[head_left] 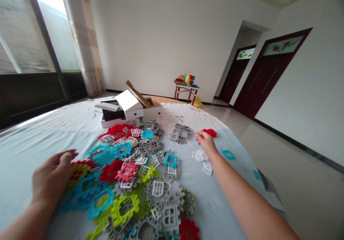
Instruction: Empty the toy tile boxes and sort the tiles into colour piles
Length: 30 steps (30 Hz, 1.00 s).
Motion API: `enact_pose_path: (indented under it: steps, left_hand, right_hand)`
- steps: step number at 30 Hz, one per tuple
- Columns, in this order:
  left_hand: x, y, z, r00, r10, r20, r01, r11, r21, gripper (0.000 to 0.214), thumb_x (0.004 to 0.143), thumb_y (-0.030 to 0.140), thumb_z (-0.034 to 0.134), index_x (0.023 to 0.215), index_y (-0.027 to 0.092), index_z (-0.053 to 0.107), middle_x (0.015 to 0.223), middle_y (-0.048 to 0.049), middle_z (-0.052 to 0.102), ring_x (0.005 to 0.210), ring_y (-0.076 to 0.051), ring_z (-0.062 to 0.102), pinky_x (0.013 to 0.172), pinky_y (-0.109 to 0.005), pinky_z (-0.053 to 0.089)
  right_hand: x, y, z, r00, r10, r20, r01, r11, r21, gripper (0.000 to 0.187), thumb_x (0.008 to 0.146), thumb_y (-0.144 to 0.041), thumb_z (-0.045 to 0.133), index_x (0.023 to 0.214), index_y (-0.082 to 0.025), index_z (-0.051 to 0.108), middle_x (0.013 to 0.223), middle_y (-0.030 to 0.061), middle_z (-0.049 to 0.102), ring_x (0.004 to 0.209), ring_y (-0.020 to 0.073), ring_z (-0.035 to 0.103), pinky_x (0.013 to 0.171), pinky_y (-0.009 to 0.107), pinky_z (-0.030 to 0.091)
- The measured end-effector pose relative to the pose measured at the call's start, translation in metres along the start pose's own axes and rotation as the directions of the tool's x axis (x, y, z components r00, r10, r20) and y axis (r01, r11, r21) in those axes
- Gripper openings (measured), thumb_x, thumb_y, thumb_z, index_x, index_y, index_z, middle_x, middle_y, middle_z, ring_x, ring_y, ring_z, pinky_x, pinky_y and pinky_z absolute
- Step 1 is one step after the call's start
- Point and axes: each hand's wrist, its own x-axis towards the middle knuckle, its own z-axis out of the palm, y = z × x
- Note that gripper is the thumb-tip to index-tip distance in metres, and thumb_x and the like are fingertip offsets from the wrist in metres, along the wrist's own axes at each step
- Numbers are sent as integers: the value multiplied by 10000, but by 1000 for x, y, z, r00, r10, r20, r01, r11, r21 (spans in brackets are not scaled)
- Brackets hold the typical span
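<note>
Holds the left hand [55,170], fingers loosely curled and thumb close, at the left edge of a heap [120,174] of toothed plastic pieces in red, blue, green and grey; cannot tell whether empty. Extends the right hand [205,140], fingertips narrowly bunched, again cannot tell whether empty, right of the heap, just beside red pieces [211,132]. Has small white windows [199,155] and a blue frame [225,156] also right of the heap, open boxes [130,102] beyond it.

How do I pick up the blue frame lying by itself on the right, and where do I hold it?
Probably pinch the blue frame by its near rim, from above, one finger in the hole and thumb outside. It lies flat, open in the middle, with nothing on top.
</note>
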Motion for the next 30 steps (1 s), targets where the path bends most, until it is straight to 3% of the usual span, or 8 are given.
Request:
enact_pose_path:
  steps: [3, 5, 8, 10, 13, 19, 24, 30]
  left_hand:
    - [-3, 13, -3, 998, -54, 25, 55, 998, -35, 376, 736, 412, 399, 920, 208, 655, 855, -30, 666, 755, -180, 577, 634, -260, 405]
    - [-4, 14, -3, 998, -48, 28, 50, 997, -61, 377, 739, 392, 398, 943, 198, 649, 870, -36, 668, 780, -176, 582, 665, -257, 409]
    - [-5, 13, -4, 999, -45, 17, 47, 995, -85, 381, 740, 374, 395, 955, 186, 647, 882, -45, 670, 796, -177, 586, 681, -260, 415]
    - [-6, 11, -4, 999, -42, 11, 43, 994, -98, 378, 738, 370, 399, 952, 183, 648, 884, -50, 671, 801, -179, 587, 692, -266, 417]
    - [-5, 9, -3, 999, -35, 15, 36, 993, -113, 377, 738, 379, 403, 947, 184, 650, 888, -54, 673, 817, -181, 589, 718, -271, 419]
    - [-5, 10, -2, 999, -36, 14, 38, 991, -128, 387, 728, 371, 405, 957, 174, 647, 899, -60, 677, 825, -189, 595, 729, -282, 432]
    - [-7, 15, -7, 999, -48, 13, 49, 991, -125, 393, 736, 354, 384, 957, 161, 646, 902, -65, 679, 850, -185, 597, 734, -269, 435]
    - [-10, 20, -11, 999, -45, 27, 48, 993, -106, 381, 734, 360, 401, 948, 167, 650, 899, -59, 677, 831, -187, 591, 694, -262, 423]
  right_hand:
    - [-41, -28, 25, 935, -131, 330, 152, 988, -36, 286, 693, -332, 572, 903, -145, 622, 751, 42, 663, 628, 131, 591, 530, 230, 448]
    - [-72, -47, 37, 816, -218, 536, 289, 956, -51, 266, 732, -326, 570, 922, -150, 625, 794, 41, 661, 694, 128, 593, 625, 247, 462]
    - [-113, -72, 46, 636, -280, 719, 460, 886, -61, 233, 744, -324, 598, 915, -173, 640, 832, 27, 648, 715, 114, 578, 682, 245, 451]
    - [-131, -84, 49, 553, -314, 772, 561, 825, -66, 228, 732, -335, 626, 900, -181, 644, 813, 16, 627, 684, 104, 560, 666, 234, 441]
    - [-141, -94, 57, 487, -380, 786, 673, 737, -61, 213, 745, -318, 625, 908, -179, 636, 827, 21, 614, 721, 111, 554, 705, 240, 434]
    - [-144, -101, 102, 275, -513, 813, 886, 464, -7, 262, 807, -228, 553, 1061, -177, 594, 1034, 65, 602, 987, 158, 507, 906, 305, 359]
    - [-151, -99, 125, 256, -451, 855, 944, 306, -121, 273, 810, -230, 542, 1079, -238, 586, 1180, 66, 528, 1048, 212, 453, 866, 371, 374]
    - [-151, -92, 118, 273, -497, 824, 929, 358, -91, 179, 810, -273, 562, 971, -226, 625, 1040, 53, 576, 982, 187, 474, 860, 340, 371]
